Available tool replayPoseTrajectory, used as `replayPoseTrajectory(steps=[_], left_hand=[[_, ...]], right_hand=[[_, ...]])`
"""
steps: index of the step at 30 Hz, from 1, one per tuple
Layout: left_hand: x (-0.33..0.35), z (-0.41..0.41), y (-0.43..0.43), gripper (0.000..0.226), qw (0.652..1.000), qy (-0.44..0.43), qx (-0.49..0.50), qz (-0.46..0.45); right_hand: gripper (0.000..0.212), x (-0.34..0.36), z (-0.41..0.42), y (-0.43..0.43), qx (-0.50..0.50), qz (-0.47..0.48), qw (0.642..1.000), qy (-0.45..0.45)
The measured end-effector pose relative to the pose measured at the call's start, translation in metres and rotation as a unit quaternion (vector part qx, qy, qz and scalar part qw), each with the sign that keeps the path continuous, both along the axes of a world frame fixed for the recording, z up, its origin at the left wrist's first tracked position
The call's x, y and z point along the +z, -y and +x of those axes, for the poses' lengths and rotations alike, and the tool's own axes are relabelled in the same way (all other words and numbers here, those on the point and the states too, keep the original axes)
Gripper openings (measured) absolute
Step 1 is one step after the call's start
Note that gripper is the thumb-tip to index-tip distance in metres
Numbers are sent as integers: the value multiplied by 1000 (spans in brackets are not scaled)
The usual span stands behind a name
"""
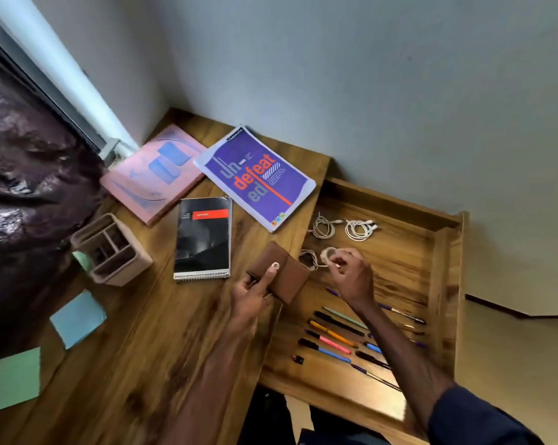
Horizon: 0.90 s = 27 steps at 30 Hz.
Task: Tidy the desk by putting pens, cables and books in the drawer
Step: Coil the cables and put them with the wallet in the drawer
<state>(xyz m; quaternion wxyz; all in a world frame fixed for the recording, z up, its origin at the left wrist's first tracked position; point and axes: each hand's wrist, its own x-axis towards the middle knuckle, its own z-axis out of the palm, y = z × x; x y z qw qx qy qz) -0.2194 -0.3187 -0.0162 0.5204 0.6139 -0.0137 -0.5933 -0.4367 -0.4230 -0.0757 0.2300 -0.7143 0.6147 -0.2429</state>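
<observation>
The left hand (pixel 255 292) grips a brown pouch (pixel 287 277) at the right edge of the desk (pixel 162 332), its fingers curled under it and its forefinger laid straight on the metal snap. The right hand (pixel 350 276) is over the open drawer (pixel 448 284), thumb and fingertips pinching a small coiled cable (pixel 329 253) just right of the pouch. A loose cable (pixel 308 259) lies in the drawer between that coil and the pouch. At the far end of the drawer are a grey cable (pixel 323 227) and a white cable (pixel 359 230), side by side and apart. Pens (pixel 330 334) lie in rows at the near end, partly under the right forearm. On the desk are a black notebook (pixel 204 239), a purple book (pixel 255 178) and a pink book (pixel 152 175). To the left stand a pen holder (pixel 110 248), a blue sticky pad (pixel 78 319) and a green sticky pad (pixel 13 379).
</observation>
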Motion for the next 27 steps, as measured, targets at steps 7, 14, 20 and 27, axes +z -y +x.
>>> replayPoseTrajectory(steps=[7, 14, 20, 27], left_hand=[[4, -70, 18, 31, 996, 11, -71, 55], [-12, -98, 27, 47, 992, 43, -79, 91], [-20, -113, 40, 53, 993, 29, -71, 91], [-18, -137, 84, 49, 994, 11, -81, 68]], right_hand=[[17, -65, -74, -6, -65, 151, 984, -69], [35, -81, -83, -3, -20, 181, 981, -64], [37, -36, -79, 0, -87, 115, 989, 38], [81, 34, -92, 32, 140, 198, 966, 93]])
